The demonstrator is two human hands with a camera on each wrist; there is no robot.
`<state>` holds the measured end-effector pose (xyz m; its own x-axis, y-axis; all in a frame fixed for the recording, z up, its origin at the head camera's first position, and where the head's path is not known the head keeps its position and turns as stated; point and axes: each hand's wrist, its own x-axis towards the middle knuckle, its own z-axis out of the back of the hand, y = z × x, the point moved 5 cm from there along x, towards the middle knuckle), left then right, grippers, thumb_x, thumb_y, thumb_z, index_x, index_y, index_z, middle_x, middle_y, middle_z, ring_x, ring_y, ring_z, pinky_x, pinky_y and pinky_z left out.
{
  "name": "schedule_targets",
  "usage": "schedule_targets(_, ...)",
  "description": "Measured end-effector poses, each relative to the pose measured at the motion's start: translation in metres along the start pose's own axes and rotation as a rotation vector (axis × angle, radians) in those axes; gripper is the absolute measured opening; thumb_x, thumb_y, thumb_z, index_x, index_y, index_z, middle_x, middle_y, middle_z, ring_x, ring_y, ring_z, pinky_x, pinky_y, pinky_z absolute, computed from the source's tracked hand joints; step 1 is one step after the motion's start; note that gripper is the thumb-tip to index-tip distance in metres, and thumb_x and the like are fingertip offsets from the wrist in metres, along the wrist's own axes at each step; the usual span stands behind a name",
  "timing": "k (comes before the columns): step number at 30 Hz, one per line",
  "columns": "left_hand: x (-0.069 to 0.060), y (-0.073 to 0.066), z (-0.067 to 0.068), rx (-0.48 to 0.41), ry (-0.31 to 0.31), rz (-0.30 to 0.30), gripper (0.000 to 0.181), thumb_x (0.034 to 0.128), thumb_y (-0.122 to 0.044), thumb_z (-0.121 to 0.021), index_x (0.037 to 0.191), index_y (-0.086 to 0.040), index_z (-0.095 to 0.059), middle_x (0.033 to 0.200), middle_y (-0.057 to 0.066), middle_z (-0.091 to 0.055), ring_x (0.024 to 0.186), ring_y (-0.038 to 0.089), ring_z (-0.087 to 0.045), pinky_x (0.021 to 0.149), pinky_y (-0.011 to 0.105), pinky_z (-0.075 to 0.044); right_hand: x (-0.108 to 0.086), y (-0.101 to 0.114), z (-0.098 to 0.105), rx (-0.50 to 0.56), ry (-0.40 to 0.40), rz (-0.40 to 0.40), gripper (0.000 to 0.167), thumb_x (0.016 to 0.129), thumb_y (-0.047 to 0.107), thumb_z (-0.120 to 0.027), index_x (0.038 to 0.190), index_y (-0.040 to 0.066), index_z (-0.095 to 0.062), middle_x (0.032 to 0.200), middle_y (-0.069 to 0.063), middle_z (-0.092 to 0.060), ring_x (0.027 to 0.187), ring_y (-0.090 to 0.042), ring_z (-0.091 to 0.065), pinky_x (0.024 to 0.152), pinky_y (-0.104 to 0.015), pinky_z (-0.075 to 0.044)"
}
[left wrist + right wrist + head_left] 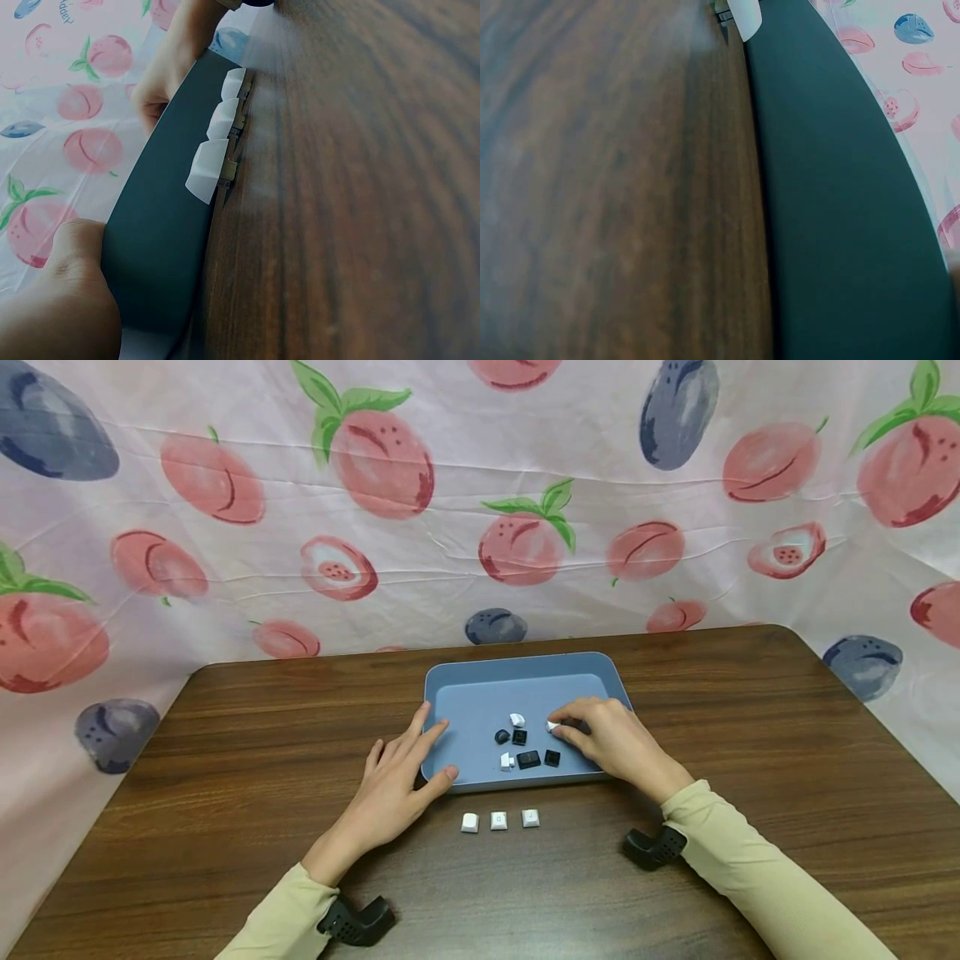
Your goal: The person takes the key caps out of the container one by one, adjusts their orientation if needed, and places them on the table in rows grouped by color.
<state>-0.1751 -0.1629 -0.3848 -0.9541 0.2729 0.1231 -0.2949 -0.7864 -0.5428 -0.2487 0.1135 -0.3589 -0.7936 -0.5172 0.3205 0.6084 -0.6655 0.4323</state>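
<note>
Right of frame centre, right hand [618, 743] pinches a white keycap [552, 726] over the blue tray [472, 702]; its long axis is too small to tell. Three-keycap row [498, 821] lies lower left on the table [300, 727], nearer left hand [393, 789], fingers spread.

The shallow blue rectangular tray [465, 706] looks like smooth, matt plastic, the small square white keycaps [498, 821] smooth plastic; the brown wood-grained table [750, 718] shines softly; the fruit-printed white cloth backdrop [442, 593] is creased.
</note>
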Motion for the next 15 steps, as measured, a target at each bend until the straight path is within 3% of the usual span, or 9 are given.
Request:
schedule_targets(9,-0.0014,-0.0012,-0.0008,0.002,-0.002,0.007,0.068,0.1028,-0.05,-0.056,0.161,-0.023,-0.033,0.173,-0.001,-0.005,0.15,0.039,-0.031,0.117,0.073,-0.007,-0.0013,0.0022,0.001,-0.02,-0.003,0.046,0.018,0.098,0.015,-0.07,0.111,0.01,-0.08,0.099,-0.001,-0.076,0.087,-0.013,-0.067,0.078,-0.038,-0.056)
schedule_targets(15,-0.0019,-0.0017,-0.0016,0.0,0.0,0.007,0.068,0.1031,-0.049,-0.055,0.161,-0.023,-0.033,0.173,-0.001,-0.005,0.151,0.039,-0.03,0.116,0.073,-0.006,-0.0022,0.0017,-0.0013,-0.048,0.026,0.045,0.019,0.1,0.017,-0.067,0.113,0.01,-0.079,0.108,-0.002,-0.073,0.1,-0.019,-0.07,0.086,-0.042,-0.057)
